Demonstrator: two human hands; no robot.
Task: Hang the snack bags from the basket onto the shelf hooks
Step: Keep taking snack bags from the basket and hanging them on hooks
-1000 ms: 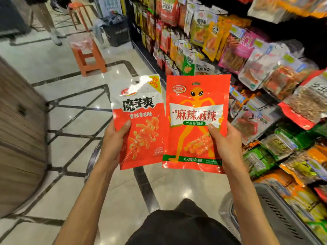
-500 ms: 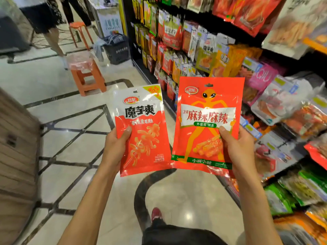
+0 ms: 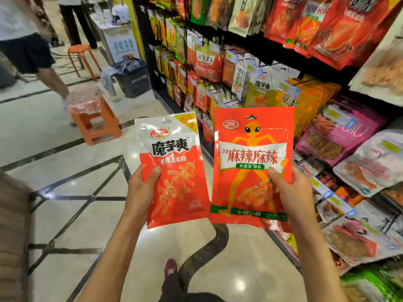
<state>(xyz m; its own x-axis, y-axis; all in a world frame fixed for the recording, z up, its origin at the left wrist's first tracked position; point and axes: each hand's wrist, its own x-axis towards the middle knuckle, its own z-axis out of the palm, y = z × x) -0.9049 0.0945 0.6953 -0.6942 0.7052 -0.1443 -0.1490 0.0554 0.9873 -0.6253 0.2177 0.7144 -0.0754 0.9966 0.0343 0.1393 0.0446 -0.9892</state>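
My left hand [image 3: 140, 192] grips a white-and-red snack bag [image 3: 172, 171] by its left edge, thumb on the front. My right hand [image 3: 292, 192] grips a larger red-orange snack bag with a yellow alien figure [image 3: 250, 153] by its right edge. Both bags are upright, side by side at chest height, with their hang holes at the top. The shelf [image 3: 229, 68] with hooks full of hanging snack bags runs along the right. The basket I took them from is out of view.
An orange plastic stool [image 3: 91, 114] stands on the tiled floor ahead to the left, a second stool [image 3: 81, 55] farther back. A dark shopping basket [image 3: 133, 77] sits at the shelf's far end. A person [image 3: 28, 46] walks at upper left. My shoe [image 3: 171, 269] shows below.
The view has risen and swung toward the shelf. Both bags stay in my hands and have lifted a little; the grey basket at lower right has left the view.
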